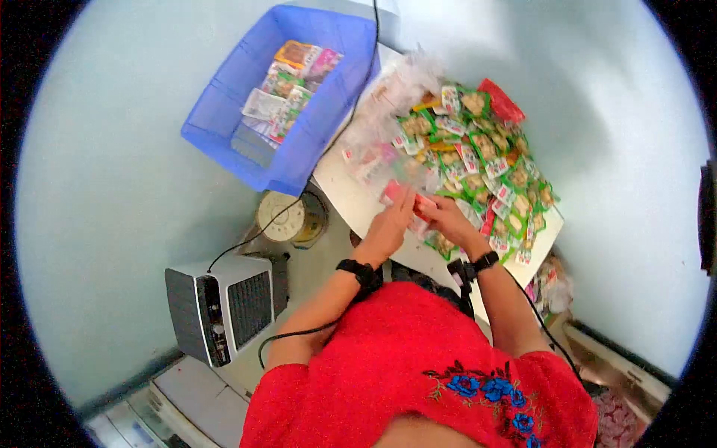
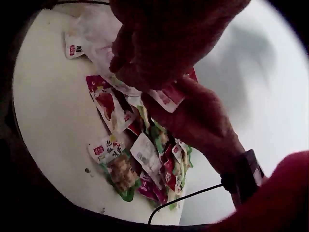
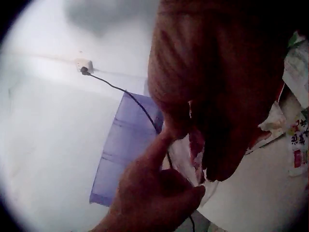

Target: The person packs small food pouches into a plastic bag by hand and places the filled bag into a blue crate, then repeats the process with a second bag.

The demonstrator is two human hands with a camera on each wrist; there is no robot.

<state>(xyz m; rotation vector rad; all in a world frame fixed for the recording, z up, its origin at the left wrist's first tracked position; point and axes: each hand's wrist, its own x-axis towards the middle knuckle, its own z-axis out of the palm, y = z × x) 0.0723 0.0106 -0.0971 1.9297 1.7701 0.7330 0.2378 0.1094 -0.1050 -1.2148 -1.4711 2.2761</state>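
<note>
Over the front of the white table, both hands meet at a small red-and-white food packet. My left hand pinches it from the left side with thumb and fingers. From the right, my right hand grips the same packet, its fingers bent round it. In the left wrist view a pale, pinkish side of the packet shows between the hands. The right wrist view has the left hand close against the right hand, which hides most of the packet.
A heap of green, white and red food packets covers the table's right side. Clear plastic bags lie behind the hands. A blue crate holding several packets stands at the left, with a black cable across it. A heater-like box stands lower left.
</note>
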